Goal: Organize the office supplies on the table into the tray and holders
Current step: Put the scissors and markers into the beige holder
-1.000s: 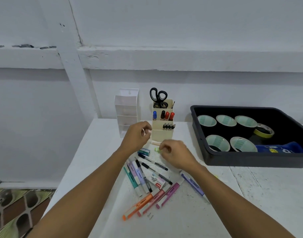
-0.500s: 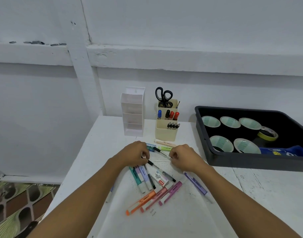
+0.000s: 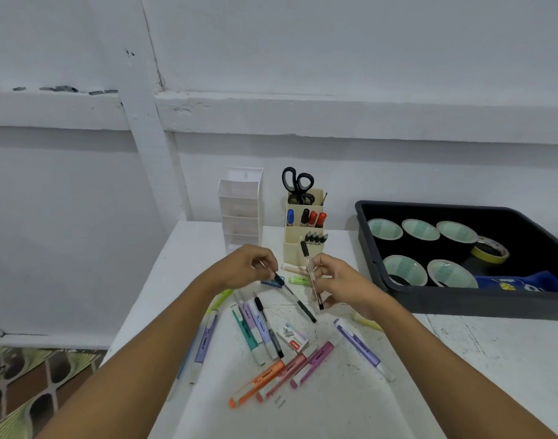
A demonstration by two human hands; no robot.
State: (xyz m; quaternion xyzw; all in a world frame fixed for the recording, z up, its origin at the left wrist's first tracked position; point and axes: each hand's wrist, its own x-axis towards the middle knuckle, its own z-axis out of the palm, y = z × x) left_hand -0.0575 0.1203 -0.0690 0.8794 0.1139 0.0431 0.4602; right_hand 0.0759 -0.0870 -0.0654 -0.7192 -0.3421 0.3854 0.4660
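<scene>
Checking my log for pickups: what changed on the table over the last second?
Both hands dropped to the pile and each took a pen: the left hand pinches a black pen, slanted; the right hand has raised a clear pen nearly upright. Highlighters, holders and tray stayed put.

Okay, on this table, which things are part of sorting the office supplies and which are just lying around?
Part of the job: left hand gripping a slanted pen; right hand gripping an upright pen; loose highlighters; staples box; beige holder; white holder; black tray.
Just lying about: patterned floor covering; white wall.
</scene>
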